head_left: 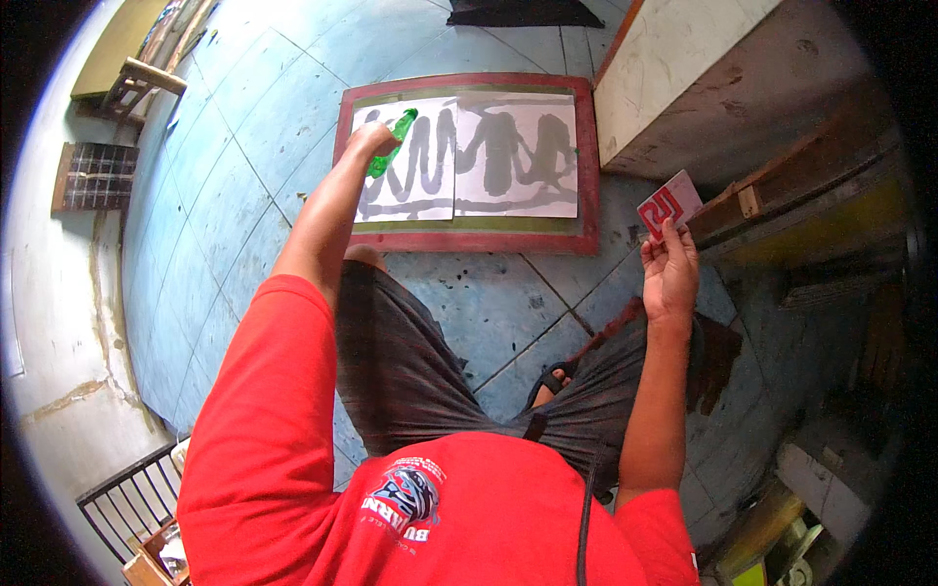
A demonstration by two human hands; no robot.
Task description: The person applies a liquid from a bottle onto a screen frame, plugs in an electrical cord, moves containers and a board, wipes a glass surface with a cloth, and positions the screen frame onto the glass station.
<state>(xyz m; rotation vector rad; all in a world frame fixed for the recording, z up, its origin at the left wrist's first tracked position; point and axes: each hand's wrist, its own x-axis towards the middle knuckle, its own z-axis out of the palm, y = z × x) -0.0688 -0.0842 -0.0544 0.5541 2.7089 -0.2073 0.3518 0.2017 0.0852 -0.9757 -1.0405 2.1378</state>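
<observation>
A flat panel (593, 210) with a red frame and olive-green inner border lies on the floor before me. Two white sheets (562, 200) cover its middle, side by side, and wavy grey strokes run over both. Above the left sheet, my left hand (374, 143) is closed on a bright green, shiny, elongated object (402, 125). It looks like a plastic bottle, but my fist hides its middle. To the right of the panel, my right hand (671, 269) pinches a white card (674, 203) with a red printed shape between thumb and fingers.
Blue floor tiles (508, 313) with dark specks surround the panel. A pale box-like block (674, 78) stands close at its right, with wooden boards (782, 200) beyond. Black cloth (528, 12) lies at the far edge; a dark rack (132, 503) is at lower left.
</observation>
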